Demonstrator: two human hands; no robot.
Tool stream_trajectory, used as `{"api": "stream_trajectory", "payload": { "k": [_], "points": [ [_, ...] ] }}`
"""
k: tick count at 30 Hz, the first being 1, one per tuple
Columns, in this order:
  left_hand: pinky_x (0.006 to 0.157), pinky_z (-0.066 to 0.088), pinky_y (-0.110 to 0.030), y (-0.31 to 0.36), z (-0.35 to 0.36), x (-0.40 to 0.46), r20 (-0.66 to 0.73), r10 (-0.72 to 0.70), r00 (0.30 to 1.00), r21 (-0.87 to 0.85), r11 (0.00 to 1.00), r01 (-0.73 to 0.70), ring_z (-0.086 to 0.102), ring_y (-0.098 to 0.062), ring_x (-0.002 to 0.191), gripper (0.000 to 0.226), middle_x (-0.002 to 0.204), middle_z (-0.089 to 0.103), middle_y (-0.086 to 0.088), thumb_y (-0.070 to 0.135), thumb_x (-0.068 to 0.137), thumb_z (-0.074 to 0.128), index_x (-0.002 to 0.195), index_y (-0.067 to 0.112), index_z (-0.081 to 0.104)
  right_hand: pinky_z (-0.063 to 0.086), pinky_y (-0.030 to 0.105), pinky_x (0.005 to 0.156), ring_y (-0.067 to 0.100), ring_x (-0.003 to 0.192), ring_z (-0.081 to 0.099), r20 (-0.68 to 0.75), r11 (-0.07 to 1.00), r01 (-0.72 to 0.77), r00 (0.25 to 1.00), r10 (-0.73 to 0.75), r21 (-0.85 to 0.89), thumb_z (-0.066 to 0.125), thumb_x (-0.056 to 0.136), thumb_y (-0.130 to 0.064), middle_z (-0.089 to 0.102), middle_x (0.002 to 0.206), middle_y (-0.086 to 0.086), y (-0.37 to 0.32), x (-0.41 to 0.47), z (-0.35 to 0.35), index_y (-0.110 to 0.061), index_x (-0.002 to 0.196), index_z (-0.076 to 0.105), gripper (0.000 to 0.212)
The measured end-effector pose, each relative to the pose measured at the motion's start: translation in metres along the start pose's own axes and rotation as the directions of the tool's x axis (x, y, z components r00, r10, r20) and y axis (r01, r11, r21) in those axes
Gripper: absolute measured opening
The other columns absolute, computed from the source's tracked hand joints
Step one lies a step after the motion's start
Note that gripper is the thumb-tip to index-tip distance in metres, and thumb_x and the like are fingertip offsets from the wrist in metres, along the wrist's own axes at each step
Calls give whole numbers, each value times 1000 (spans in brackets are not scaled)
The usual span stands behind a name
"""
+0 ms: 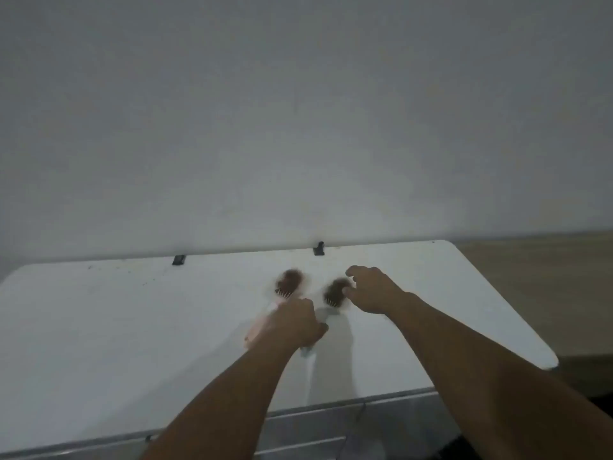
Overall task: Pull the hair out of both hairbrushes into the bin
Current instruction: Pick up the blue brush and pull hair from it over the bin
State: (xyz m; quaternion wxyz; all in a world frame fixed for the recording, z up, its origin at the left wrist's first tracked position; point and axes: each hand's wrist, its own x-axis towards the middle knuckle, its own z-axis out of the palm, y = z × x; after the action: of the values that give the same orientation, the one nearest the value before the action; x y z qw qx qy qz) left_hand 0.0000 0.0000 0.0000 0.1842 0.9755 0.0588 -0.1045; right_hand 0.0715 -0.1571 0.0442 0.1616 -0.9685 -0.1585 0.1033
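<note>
Two hairbrushes lie side by side on a white table (132, 310), both heads matted with brown hair. The pink hairbrush (288, 287) is on the left, its handle running back toward me. To its right lies the white hairbrush (333, 295). My left hand (295, 322) is closed around the white brush's handle, and it also covers part of the pink handle. My right hand (371, 290) hovers at the white brush's head, fingers curled and touching the clump of hair. No bin is in view. The picture is blurred.
A plain white wall stands right behind the table. Two small black clips (179, 259) (319, 249) sit at the table's far edge. A wooden floor (547, 277) shows to the right, past the table's corner. A metal rail runs under the near edge.
</note>
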Motion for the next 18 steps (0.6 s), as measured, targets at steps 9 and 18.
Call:
{"api": "stream_trajectory", "payload": {
  "k": [9,18],
  "points": [
    [80,44,-33,-12,28,16,-45,12,999,-10,1000,-12,58,-30,107,40,116,56,-11,40,83,62,106,8,59,44,37,102,30,122,54,30,998,4,1000,-6,68,55,87,-16,59,135,8,-1,8,33,-15,131,56,44],
    [48,33,-28,-7,32,16,35,-29,999,-309,950,38,53,-24,61,22,60,52,-7,11,71,61,57,13,45,49,35,93,30,108,62,-169,944,-110,971,169,310,60,82,-9,70,112,11,0,1,52,-5,103,71,25]
  ]
}}
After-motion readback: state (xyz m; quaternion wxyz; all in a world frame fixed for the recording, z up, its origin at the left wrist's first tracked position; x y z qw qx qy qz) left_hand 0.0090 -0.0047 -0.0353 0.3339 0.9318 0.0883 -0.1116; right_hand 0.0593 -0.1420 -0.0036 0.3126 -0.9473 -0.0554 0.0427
